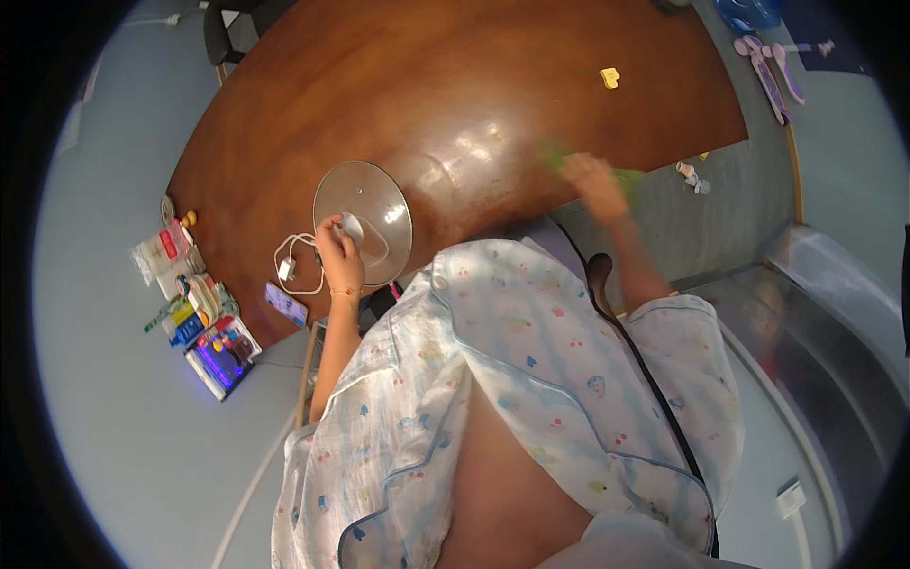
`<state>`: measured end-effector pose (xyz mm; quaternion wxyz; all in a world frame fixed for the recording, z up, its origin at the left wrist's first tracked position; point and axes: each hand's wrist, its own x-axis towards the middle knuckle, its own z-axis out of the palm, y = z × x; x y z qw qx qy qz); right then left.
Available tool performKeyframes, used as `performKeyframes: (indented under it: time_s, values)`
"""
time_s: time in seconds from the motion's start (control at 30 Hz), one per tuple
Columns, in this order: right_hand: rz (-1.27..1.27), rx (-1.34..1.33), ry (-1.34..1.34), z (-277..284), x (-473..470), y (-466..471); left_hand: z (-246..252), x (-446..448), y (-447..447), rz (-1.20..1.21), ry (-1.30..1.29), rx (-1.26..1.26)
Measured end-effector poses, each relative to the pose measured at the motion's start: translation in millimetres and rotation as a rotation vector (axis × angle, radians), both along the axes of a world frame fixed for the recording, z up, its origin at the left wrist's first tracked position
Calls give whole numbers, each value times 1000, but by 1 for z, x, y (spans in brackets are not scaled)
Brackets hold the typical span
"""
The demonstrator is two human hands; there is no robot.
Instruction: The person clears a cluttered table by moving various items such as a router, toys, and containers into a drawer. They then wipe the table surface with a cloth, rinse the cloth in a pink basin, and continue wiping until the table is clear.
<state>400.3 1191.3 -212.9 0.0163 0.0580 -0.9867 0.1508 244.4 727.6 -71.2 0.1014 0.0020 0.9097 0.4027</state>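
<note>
My left hand (340, 249) grips the pale round knob (351, 229) of a clear glass pot lid (362, 178), at the left part of the brown wooden table (398, 85). The lid's rim looks tilted up from the tabletop, though how far I cannot tell. Over the table's near edge on the right, my right hand (591, 181) is blurred by motion and holds a green cloth (627, 179), which shows on both sides of the fingers.
A white charger with its cable (287, 269) and a phone (286, 304) lie left of the lid. Packets and bottles (186, 328) crowd the left edge. A small yellow object (609, 78) sits at the upper right. A dark chair (222, 35) stands beyond the table's upper left edge.
</note>
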Motion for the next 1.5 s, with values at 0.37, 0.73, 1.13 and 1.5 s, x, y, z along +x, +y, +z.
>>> performKeyframes:
  time_s: [0.37,0.73,1.13,1.5]
  values:
    - [-412,-142,207,52,-21,114,-60,9,100,-205,-43,-182]
    - [507,-31,-158,34,-60,106,-69,19,206,69,-45,-720]
    - [502,-331,-110,-14,-119,56,-86,-48,509,-986,142,-451]
    - [-310,-309,-166,-3,-166,200,-76,-119,476,-668,391,-320]
